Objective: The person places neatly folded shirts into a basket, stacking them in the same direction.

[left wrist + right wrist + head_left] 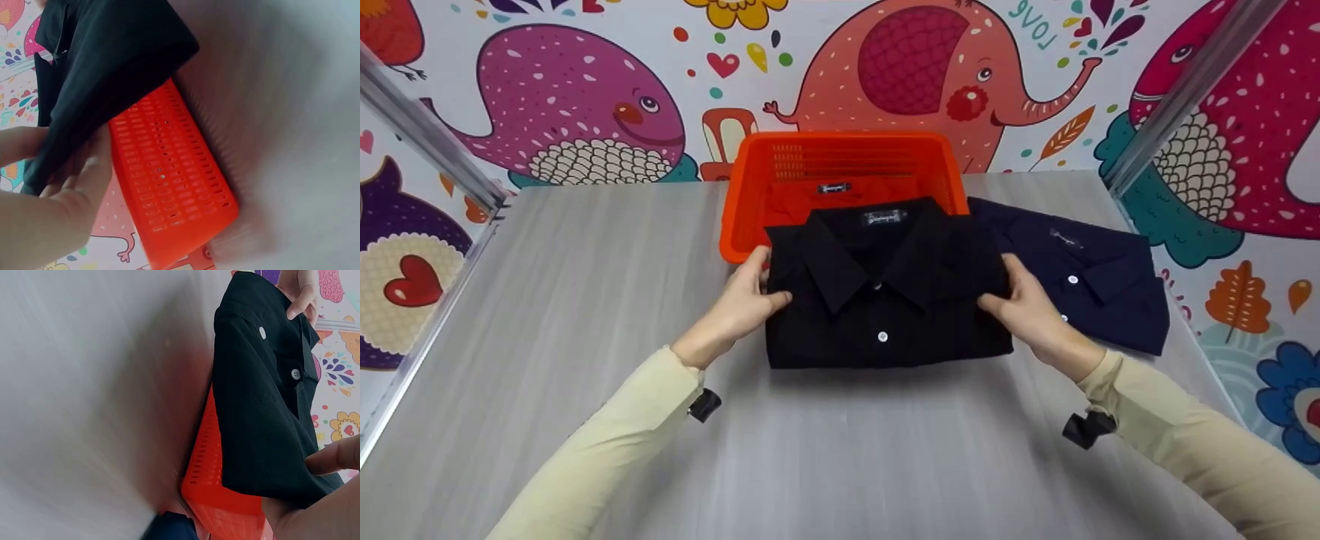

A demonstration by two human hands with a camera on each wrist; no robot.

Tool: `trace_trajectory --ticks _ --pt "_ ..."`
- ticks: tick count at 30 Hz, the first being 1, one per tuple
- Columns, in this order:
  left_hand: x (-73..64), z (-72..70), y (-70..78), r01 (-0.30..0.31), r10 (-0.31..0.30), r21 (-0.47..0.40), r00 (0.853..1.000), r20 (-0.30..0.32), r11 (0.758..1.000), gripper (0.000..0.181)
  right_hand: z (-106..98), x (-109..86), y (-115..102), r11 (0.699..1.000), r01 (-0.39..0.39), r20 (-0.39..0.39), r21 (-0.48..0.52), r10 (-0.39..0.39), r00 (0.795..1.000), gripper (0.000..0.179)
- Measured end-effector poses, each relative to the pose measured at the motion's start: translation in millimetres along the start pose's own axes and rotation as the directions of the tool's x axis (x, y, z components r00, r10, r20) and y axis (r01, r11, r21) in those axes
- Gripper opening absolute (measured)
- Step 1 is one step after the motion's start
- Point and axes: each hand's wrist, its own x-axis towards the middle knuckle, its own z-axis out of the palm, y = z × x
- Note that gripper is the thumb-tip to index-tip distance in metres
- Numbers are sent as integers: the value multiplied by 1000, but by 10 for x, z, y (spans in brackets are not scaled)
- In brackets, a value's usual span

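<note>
A folded black shirt (840, 334) with a collar and white buttons is held up between both hands, above the table in front of an orange basket (731, 217). My left hand (735, 304) grips its left side, thumb on top and fingers underneath. On the opposite side, my right hand (1031, 311) pinches the shirt the same way. The left wrist view shows the black shirt (118, 50) over the basket's slotted wall (169, 169). Inside the basket lies a red folded shirt (802, 196), partly hidden by the black one.
To the right of the basket a navy folded shirt (1117, 300) lies on the grey table (607, 300). Behind stands a wall (630, 67) printed with cartoon animals. Metal posts (1170, 127) rise at the table's back corners.
</note>
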Motion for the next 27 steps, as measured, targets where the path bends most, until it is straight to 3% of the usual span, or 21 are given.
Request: trace_trajectory --ticks 8,19,23,27 --pt "210 -108 133 -65 70 99 997 -45 993 43 -62 216 -168 1000 -7 -25 -27 6 1000 62" --pt "610 -243 256 -122 145 154 978 -148 981 35 -68 617 -410 999 -40 -100 -20 38 994 47" --pt "758 -285 333 -115 146 158 968 -203 981 34 -46 752 -491 999 -40 -121 0 39 992 50" --pt "877 -331 411 -60 109 192 961 -256 980 36 -25 876 -553 999 -31 -130 22 34 991 47"
